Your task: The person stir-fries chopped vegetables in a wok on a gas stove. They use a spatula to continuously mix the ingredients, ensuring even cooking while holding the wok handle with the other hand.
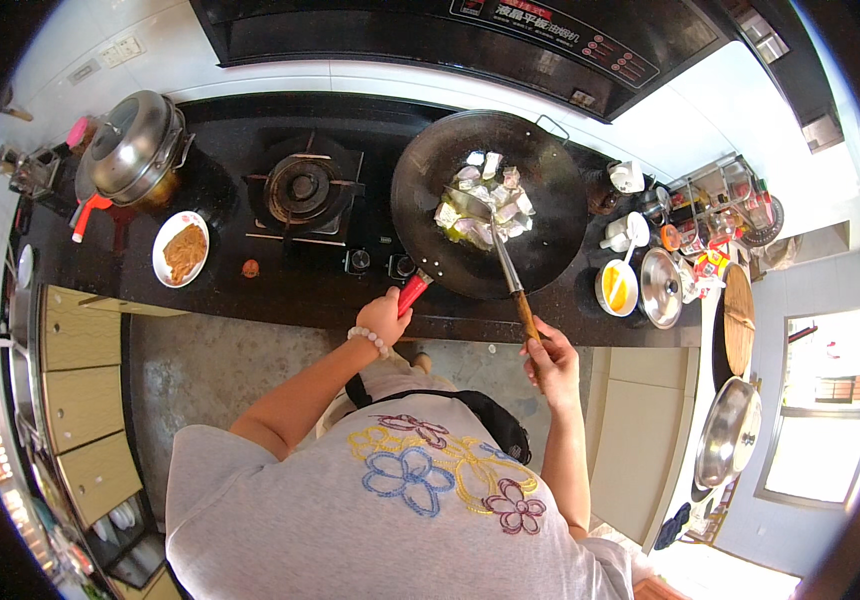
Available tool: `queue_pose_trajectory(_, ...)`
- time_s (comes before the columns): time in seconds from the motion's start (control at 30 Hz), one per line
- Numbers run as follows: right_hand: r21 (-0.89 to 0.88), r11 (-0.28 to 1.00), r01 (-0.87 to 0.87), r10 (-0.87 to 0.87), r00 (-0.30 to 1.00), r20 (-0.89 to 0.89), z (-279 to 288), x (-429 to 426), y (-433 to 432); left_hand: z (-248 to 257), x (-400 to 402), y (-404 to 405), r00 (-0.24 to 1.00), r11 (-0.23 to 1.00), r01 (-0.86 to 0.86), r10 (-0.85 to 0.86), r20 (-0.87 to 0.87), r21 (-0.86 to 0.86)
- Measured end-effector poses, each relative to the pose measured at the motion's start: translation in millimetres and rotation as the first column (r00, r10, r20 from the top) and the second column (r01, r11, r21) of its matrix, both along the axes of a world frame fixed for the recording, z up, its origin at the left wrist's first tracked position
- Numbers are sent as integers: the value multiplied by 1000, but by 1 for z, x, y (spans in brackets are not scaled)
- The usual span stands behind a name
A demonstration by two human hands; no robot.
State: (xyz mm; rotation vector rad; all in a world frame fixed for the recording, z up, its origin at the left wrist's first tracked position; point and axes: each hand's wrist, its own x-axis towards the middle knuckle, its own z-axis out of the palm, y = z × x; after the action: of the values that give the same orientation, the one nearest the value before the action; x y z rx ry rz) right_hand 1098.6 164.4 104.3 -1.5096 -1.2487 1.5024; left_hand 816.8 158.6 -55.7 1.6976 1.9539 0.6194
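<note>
My left hand (385, 319), with a beaded bracelet at the wrist, is closed around the red handle of a large black wok (419, 225). In my right hand (554, 363) is the wooden handle of a metal spatula (506, 262). The spatula's blade rests among pale chunks of food (506, 196) in the middle of the wok, where some yellowish liquid or oil shows around them. The wok sits at the right part of the black cooktop counter.
Left of the wok is a bare gas burner (304, 187), then a plate of brown food (184, 251) and a lidded steel pot (134, 150). Rightward stand a bowl of yellow liquid (616, 288), a pot lid (660, 288) and a condiment rack (722, 199). A range hood (415, 37) hangs behind.
</note>
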Motion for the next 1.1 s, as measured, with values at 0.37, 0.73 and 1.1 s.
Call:
queue_pose_trajectory(0.37, -6, 999, -53, 53, 999, -13, 13, 15, -2, 0, 0, -1, 1000, 1000, -5, 5, -10, -8)
queue_pose_trajectory(0.73, -54, 995, -79, 78, 997, -13, 17, 30, -13, 1, 0, 1, 1000, 1000, 7, -8, -22, -26)
queue_pose_trajectory(1.1, 47, 998, -44, 43, 999, 14, -15, -1, 1, -5, 0, -1, 999, 1000, 9, -9, -35, -1)
